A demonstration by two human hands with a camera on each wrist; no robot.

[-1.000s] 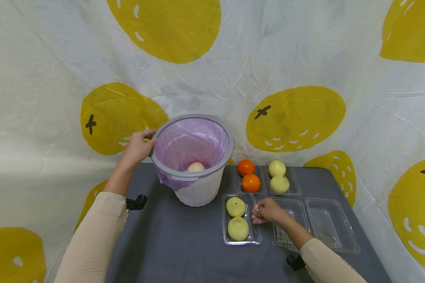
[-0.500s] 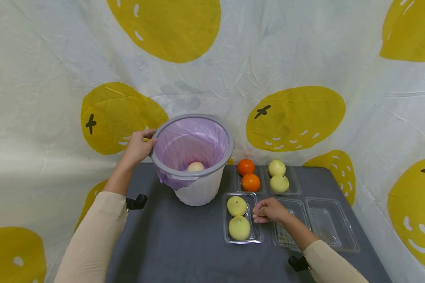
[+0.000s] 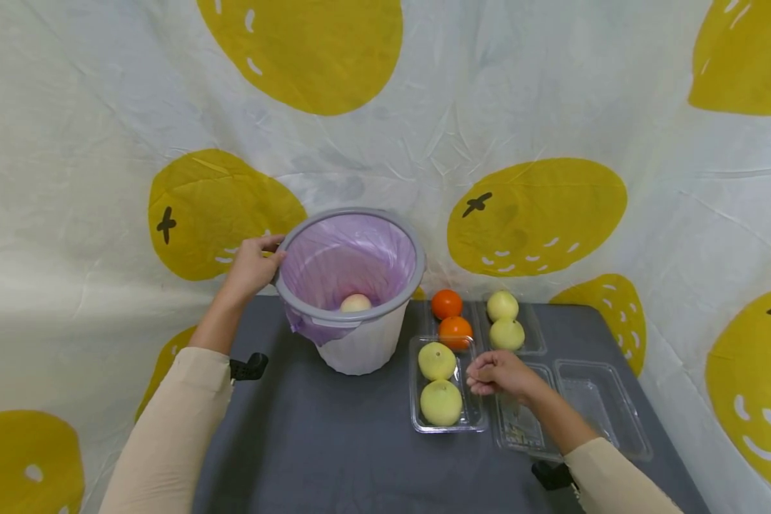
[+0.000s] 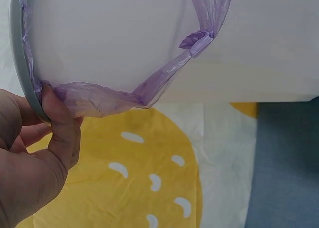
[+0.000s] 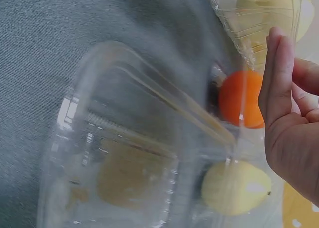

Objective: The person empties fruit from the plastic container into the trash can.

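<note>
My left hand [image 3: 253, 265] grips the grey rim of a white bin [image 3: 363, 351] lined with a purple plastic bag [image 3: 324, 260]; in the left wrist view, thumb and fingers [image 4: 60, 123] pinch the rim and liner. A pale round fruit [image 3: 356, 303] lies inside the bin. With thumb and fingers, my right hand [image 3: 502, 375] pinches the right edge of a clear plastic tray [image 3: 450, 430]. Two yellow-green round fruits [image 3: 441, 402] sit in that tray. In the right wrist view, the tray [image 5: 239, 26] shows raised above the table, partly behind my fingers.
Behind the held tray stand a tray with two orange fruits [image 3: 455, 332] and a tray with two pale green fruits [image 3: 507, 334]. To the right are two fruitless clear trays, one [image 3: 527, 428] partly under my right arm, the other [image 3: 600, 407] farther right. A patterned curtain [image 3: 385, 143] hangs behind the table.
My right hand has moved the tray with the two yellow-green fruits up and slightly right, so it overlaps the orange fruits' tray in the head view. The left hand stays on the bin's rim.
</note>
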